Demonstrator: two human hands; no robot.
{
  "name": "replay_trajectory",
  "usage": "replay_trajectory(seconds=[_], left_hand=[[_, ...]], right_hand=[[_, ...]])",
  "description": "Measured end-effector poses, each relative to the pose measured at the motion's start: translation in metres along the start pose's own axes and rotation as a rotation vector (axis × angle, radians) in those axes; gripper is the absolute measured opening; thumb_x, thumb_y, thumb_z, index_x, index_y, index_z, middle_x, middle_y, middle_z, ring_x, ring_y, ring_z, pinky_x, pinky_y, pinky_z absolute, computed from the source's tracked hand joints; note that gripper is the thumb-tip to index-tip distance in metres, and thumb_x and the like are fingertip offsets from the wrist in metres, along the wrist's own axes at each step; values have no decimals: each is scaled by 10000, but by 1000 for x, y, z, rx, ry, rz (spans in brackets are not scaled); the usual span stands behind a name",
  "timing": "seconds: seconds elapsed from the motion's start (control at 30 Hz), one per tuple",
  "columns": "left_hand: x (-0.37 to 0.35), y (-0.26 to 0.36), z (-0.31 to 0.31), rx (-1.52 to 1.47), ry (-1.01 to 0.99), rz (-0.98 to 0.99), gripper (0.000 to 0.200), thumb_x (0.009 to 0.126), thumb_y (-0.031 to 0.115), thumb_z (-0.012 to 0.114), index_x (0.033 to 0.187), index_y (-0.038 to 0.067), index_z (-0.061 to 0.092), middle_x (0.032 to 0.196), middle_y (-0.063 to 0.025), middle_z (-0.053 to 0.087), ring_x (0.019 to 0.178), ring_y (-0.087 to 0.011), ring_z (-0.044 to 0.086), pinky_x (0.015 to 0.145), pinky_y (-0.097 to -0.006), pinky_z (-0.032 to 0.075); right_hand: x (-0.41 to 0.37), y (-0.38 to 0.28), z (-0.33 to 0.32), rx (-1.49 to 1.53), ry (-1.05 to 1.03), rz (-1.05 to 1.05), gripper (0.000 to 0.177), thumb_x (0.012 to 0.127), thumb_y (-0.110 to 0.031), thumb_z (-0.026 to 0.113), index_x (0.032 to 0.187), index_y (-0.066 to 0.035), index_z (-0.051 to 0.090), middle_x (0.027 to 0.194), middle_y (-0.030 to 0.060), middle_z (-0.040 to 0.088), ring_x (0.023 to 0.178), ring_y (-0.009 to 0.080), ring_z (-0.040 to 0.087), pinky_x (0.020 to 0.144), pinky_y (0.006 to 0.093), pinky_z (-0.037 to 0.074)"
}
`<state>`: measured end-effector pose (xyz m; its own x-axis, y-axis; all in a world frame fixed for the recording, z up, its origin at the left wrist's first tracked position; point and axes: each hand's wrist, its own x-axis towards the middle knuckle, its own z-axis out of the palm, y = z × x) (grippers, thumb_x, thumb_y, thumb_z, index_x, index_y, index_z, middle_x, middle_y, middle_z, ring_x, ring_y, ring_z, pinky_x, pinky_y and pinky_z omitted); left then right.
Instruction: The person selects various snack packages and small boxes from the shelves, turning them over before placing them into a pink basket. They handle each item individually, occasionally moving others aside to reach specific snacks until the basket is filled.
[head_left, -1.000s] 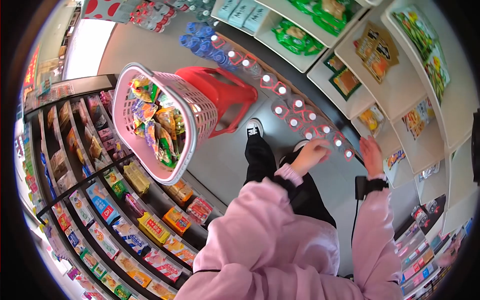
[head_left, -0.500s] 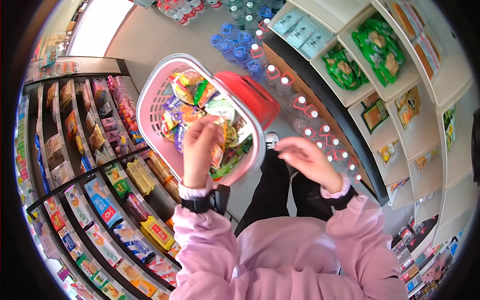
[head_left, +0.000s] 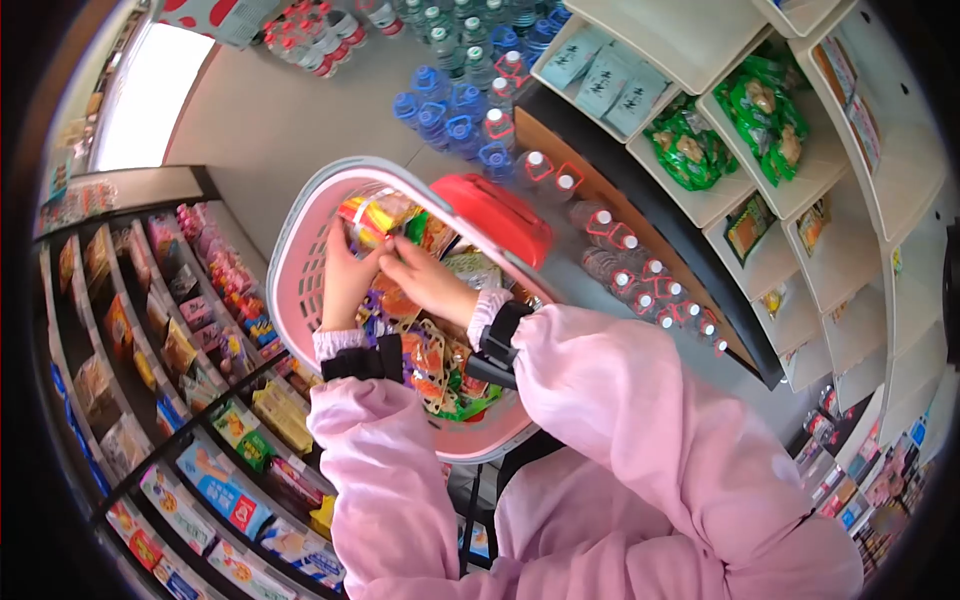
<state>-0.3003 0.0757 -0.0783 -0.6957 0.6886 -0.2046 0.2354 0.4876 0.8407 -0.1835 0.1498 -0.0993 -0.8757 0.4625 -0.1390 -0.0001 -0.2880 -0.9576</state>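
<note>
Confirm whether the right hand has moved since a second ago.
Yes. The right hand left the floor bottles and went left into the pink basket.

Reaching up-frame with both arms, elbows bent, wrists near centre. Left hand [head_left: 348, 275] centre-left, fingers upward, partly curled. Right hand [head_left: 425, 280] just beside, fingers pointing left.

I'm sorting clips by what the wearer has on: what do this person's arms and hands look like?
Loose light pink sleeves end in ribbed pink cuffs. A black band wraps each wrist. The left hand and right hand are bare, without gloves.
</note>
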Motion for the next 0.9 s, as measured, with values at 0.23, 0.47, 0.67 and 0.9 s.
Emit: replay_trajectory(seconds=[0.23, 0.47, 0.67, 0.9], left_hand=[[-33, 17, 15, -33, 78, 77, 730, 669, 27, 673, 1270, -58, 267, 1204, -169, 427, 1103, -217, 430, 925, -305, 351], [-101, 73, 22, -105, 318, 225, 842, 666, 0, 679, 1325, -25, 157, 1342, -166, 269, 1223, -246, 299, 1010, -350, 238], [-153, 144, 35, -151, 422, 217, 865, 681, 57, 704, 1336, -5, 142, 1350, -148, 268, 1195, -238, 341, 993, -370, 278], [-194, 211, 38, -232, 515, 378, 879, 651, 107, 737, 1323, 2, 180, 1304, -152, 324, 1154, -244, 394, 953, -377, 347]], right_hand=[[-20, -23, -9, 26, -53, 49, 362, 868, -291, 460, 1067, 9, 433, 889, 170, 576, 803, 264, 580, 695, 341, 444], [-74, -89, -30, -24, -202, -117, 275, 858, -278, 485, 868, -4, 469, 800, 153, 544, 744, 293, 548, 636, 365, 415], [-126, -134, -38, -61, -311, -259, 291, 838, -263, 494, 980, -11, 460, 895, 150, 505, 840, 308, 509, 719, 375, 398], [-171, -191, -45, -43, -460, -362, 397, 837, -255, 502, 1126, 5, 418, 1015, 162, 473, 963, 301, 466, 830, 364, 379]])
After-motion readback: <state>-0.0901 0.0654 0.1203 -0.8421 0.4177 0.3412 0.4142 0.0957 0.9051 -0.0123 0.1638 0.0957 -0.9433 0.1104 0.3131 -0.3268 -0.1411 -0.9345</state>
